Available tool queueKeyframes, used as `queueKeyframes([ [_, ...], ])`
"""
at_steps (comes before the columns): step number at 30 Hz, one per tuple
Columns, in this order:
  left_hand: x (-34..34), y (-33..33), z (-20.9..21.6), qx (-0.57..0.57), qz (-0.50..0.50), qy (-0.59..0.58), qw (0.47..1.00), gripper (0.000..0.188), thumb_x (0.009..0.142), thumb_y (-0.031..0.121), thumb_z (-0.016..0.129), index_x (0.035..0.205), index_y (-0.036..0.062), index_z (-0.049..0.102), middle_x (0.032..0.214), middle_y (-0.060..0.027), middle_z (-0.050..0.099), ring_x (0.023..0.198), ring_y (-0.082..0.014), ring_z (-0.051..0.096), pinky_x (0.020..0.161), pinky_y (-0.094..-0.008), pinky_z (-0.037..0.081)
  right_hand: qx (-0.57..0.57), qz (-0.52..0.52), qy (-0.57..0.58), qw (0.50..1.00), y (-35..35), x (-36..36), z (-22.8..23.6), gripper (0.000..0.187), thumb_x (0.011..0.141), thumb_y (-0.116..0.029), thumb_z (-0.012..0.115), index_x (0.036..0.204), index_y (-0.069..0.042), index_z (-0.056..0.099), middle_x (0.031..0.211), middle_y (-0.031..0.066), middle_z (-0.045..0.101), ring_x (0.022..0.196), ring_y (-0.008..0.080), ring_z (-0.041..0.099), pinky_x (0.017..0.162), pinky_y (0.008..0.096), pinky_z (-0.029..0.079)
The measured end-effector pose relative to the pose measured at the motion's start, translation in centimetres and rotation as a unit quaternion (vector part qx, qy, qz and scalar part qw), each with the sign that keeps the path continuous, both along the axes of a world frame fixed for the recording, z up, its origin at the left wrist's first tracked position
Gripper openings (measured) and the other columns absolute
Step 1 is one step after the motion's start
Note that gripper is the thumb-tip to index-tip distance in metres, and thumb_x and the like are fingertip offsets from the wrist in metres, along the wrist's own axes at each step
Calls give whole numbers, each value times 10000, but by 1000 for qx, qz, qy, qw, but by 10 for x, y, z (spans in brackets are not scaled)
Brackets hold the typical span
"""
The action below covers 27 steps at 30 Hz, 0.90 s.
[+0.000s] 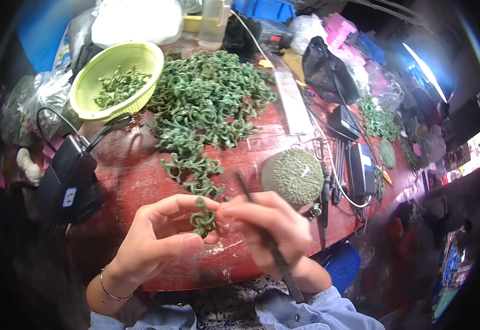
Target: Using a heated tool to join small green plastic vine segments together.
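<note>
I have the left hand pinching a small green ring piece between thumb and fingers, above the near part of the red table. The right hand is blurred but grasps a dark stick; I cannot tell whether its fingertips touch the piece. Pile of green rings lies beyond. Step in hand, my judgement: close handwork on this one piece. The next move, I reckon, calls for a steady left pinch and small, careful motions on the right
</note>
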<state>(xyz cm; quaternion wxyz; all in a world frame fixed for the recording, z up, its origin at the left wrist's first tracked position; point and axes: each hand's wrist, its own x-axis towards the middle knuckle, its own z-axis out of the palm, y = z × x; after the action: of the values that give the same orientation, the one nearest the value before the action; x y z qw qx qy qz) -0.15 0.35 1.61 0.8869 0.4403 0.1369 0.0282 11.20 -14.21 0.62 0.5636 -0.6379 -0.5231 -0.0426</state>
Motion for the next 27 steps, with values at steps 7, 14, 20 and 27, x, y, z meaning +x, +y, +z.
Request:
queueKeyframes([
  [7, -2, -17, -5, 143, -51, 0, 988, 457, 716, -119, 667, 1141, -46, 517, 1111, -113, 521, 994, -212, 595, 858, -296, 506, -78, -357, 127, 922, -85, 57, -15, 209, 927, -122, 495, 964, 51, 606, 736, 101, 655, 575, 100, 579, 514, 217, 438],
  [14, 4, -37, -18, 427, -10, -141, 893, 476, 648, -8, 781, 1080, -22, 581, 1032, -88, 542, 898, -140, 606, 743, -240, 568, -185, -446, 14, 875, -106, 80, -42, 220, 777, -91, 693, 950, 31, 635, 740, 103, 631, 611, 147, 586, 578, 272, 460],
  [20, 0, -44, -24, 498, 38, -181, 847, 413, 675, 104, 784, 1034, 12, 601, 926, -69, 591, 685, -89, 609, 587, -217, 553, -169, -312, 206, 912, -121, 92, -58, 276, 782, 18, 645, 1051, 61, 604, 790, 37, 619, 690, 64, 550, 616, 188, 435],
  [27, 2, -45, -21, 549, 40, -125, 825, 438, 636, 128, 819, 1015, 15, 631, 920, -85, 614, 739, -107, 612, 574, -212, 540, 18, -410, 184, 893, -105, 62, -33, 309, 846, -20, 608, 1134, 75, 551, 887, 53, 579, 824, 88, 524, 734, 192, 416],
])
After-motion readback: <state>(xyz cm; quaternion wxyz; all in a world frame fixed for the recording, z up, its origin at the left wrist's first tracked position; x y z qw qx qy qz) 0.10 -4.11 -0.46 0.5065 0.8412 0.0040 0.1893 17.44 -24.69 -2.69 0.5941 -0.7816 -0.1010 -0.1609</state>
